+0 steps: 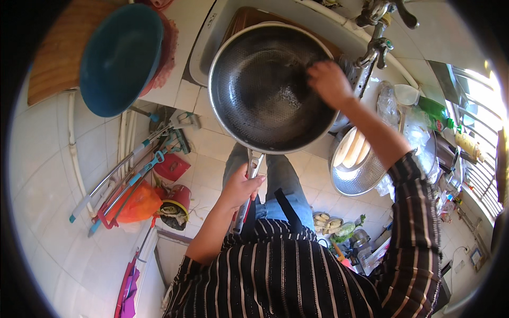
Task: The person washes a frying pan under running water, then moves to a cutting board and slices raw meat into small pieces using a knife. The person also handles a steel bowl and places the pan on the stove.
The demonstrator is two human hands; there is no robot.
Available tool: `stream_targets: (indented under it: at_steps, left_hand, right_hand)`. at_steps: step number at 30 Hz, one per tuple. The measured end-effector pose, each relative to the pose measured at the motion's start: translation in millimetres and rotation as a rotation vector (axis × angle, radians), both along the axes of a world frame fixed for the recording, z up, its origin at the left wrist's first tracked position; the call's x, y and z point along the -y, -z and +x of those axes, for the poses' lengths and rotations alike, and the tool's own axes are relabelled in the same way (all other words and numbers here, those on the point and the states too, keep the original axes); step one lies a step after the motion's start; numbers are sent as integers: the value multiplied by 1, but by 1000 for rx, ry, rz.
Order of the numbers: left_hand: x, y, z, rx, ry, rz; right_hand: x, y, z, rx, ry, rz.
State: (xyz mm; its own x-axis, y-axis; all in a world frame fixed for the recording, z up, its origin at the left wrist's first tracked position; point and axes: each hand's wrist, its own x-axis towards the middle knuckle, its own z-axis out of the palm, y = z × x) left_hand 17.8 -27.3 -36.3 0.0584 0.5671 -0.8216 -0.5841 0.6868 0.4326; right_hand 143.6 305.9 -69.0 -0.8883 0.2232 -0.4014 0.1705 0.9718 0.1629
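A large dark wok [270,91] with a pale metal rim and a textured inner surface is tilted towards me over the sink [199,59]. Its long handle [254,165] points at my body, and my left hand [242,187] is closed around it. My right hand [328,83] reaches over the wok's right side, fingers bent against the inner wall. Something dark lies at those fingertips; I cannot tell what it is or whether it is gripped. Wet-looking shine shows on the wok's bottom.
Metal taps [377,51] stand beyond the sink at the upper right. A metal colander [354,179] with pale, long items sits right of the wok, near a green bottle [433,113]. At left are a teal basin [121,59], a wooden board [59,51], mop poles and a red bin [179,196].
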Motion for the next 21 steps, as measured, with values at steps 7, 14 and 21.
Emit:
stream_targets:
  at_steps: [7, 14, 21]
  left_hand:
    - [-4, -1, 6, 2, -30, -1]
    - [-6, -1, 7, 1, 50, 8]
    - [-27, -8, 8, -4, 57, 46]
  right_hand:
    - [169, 15, -36, -376, 619, -818]
    - [10, 44, 6, -435, 134, -114]
    - [37, -43, 36, -1429, 1154, -465]
